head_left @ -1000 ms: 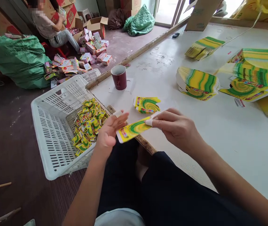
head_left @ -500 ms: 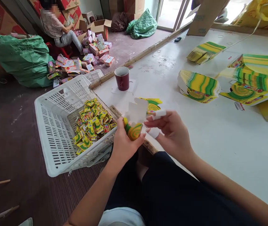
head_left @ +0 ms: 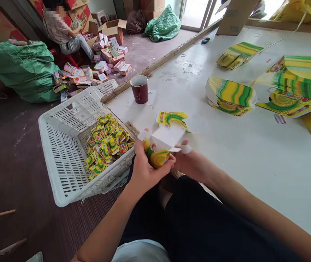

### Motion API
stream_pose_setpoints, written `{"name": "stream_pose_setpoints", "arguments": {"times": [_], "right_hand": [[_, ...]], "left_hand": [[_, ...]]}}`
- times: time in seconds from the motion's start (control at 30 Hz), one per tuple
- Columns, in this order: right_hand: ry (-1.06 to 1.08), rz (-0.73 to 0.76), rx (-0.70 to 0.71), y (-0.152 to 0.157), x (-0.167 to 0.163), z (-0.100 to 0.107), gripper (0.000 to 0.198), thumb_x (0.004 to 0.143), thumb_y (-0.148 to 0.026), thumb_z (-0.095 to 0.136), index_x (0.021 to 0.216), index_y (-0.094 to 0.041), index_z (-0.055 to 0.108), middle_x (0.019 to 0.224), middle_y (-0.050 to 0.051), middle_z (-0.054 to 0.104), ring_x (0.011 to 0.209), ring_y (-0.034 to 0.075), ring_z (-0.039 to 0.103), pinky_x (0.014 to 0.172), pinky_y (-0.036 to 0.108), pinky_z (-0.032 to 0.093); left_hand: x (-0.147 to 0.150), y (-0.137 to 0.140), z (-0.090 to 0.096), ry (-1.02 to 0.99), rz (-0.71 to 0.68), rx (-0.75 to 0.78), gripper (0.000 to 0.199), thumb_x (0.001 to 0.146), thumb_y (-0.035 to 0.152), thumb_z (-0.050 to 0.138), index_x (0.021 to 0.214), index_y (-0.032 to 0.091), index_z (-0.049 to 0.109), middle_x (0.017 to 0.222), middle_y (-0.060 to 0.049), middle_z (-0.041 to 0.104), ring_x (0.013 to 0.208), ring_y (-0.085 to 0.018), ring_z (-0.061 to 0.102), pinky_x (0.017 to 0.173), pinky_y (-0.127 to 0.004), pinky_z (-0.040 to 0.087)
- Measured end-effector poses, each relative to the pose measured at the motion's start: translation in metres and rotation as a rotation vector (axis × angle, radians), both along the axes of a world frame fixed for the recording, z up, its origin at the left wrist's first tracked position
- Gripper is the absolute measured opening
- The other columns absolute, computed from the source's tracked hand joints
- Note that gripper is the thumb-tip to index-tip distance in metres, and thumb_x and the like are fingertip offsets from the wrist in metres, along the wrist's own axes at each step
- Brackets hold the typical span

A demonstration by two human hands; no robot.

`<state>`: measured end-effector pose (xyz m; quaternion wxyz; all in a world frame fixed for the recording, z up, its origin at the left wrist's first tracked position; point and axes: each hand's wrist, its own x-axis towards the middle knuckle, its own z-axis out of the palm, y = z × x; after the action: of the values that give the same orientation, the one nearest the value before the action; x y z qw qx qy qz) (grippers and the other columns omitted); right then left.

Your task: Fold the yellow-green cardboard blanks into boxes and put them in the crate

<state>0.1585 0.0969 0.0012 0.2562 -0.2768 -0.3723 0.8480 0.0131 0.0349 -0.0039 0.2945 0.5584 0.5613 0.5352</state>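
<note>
My left hand [head_left: 146, 165] is closed round a small yellow-and-green carton [head_left: 159, 157], its thumb along the near printed side. The carton is partly folded, with its white inner faces and flaps standing up. At its right end my right hand [head_left: 192, 163] grips the edge, slightly blurred, with white tape on its fingertips. Just beyond the carton a few flat printed carton blanks [head_left: 173, 118] lie on the white table. To the left, a white plastic basket [head_left: 59, 160] holds many small folded cartons [head_left: 108, 143].
A dark red mug [head_left: 139, 91] stands near the table's wooden edge. Stacks of carton blanks [head_left: 231, 95] lie at the right, with a cardboard box [head_left: 235, 18] behind. Across the floor, a person [head_left: 62, 29] sits beside piled boxes [head_left: 106, 56] and a green sack [head_left: 21, 71].
The white panel has folded down from upright, and the carton has taken a more box-like shape. My right hand has moved lower and closed on its right end. The view has shifted slightly.
</note>
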Motion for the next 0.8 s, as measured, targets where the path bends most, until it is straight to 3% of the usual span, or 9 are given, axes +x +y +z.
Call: {"name": "stream_pose_setpoints", "arguments": {"times": [0.07,0.17,0.33,0.47,0.6,0.7,0.8], "right_hand": [[0.022,-0.059,0.11,0.002,0.003,0.005,0.057,0.055,-0.073,0.079,0.077,-0.023,0.062,0.067,-0.003,0.055,0.06,0.013,0.053,0.062,0.028,0.052],[-0.077,-0.124,0.266,0.004,0.003,0.016,0.043,0.064,-0.06,0.081,0.074,-0.023,0.063,0.064,-0.003,0.058,0.063,0.015,0.057,0.066,0.03,0.053],[-0.243,-0.093,0.388,0.006,-0.001,0.018,0.037,0.071,-0.053,0.077,0.082,-0.019,0.068,0.078,0.003,0.069,0.078,0.022,0.066,0.074,0.036,0.056],[-0.358,-0.067,0.761,0.001,0.001,0.013,0.044,0.081,-0.057,0.065,0.103,-0.019,0.067,0.1,0.009,0.071,0.103,0.028,0.065,0.087,0.042,0.056],[-0.464,0.093,1.108,-0.008,0.002,0.011,0.053,0.09,-0.031,0.056,0.14,-0.017,0.046,0.141,0.018,0.053,0.138,0.031,0.044,0.108,0.048,0.045],[-0.487,0.041,1.209,-0.006,0.002,0.008,0.051,0.091,-0.013,0.042,0.141,-0.02,0.046,0.15,0.017,0.046,0.139,0.027,0.045,0.109,0.045,0.044],[-0.513,-0.092,1.266,0.001,0.004,0.003,0.048,0.093,-0.014,0.042,0.139,-0.023,0.05,0.144,0.014,0.054,0.135,0.027,0.051,0.108,0.044,0.047]], "left_hand": [[-0.003,0.002,0.0,0.044,0.033,0.006,0.072,0.073,0.027,0.076,0.131,0.026,0.033,0.115,-0.007,0.056,0.102,-0.021,0.061,0.092,-0.036,0.05],[-0.003,0.003,-0.002,0.232,-0.01,0.012,0.066,0.069,0.025,0.077,0.122,0.026,0.039,0.104,-0.003,0.059,0.09,-0.019,0.062,0.078,-0.03,0.051],[0.002,-0.001,0.001,0.386,-0.036,-0.079,0.053,0.067,0.024,0.073,0.107,0.027,0.038,0.084,0.003,0.057,0.072,-0.018,0.062,0.063,-0.028,0.045],[0.003,0.001,0.006,0.392,-0.117,-0.195,0.053,0.067,0.021,0.068,0.11,0.026,0.036,0.091,-0.001,0.06,0.081,-0.024,0.066,0.068,-0.034,0.05],[0.002,0.006,0.0,0.383,-0.193,-0.204,0.05,0.072,0.02,0.063,0.116,0.022,0.039,0.111,-0.012,0.059,0.098,-0.03,0.066,0.079,-0.044,0.054],[0.0,0.007,-0.007,0.42,-0.084,-0.115,0.058,0.07,0.019,0.066,0.122,0.019,0.04,0.122,-0.017,0.052,0.109,-0.031,0.061,0.089,-0.047,0.052],[-0.006,0.003,-0.008,0.457,0.036,-0.091,0.061,0.068,0.019,0.071,0.122,0.02,0.043,0.114,-0.012,0.056,0.108,-0.03,0.06,0.091,-0.047,0.051]]}}
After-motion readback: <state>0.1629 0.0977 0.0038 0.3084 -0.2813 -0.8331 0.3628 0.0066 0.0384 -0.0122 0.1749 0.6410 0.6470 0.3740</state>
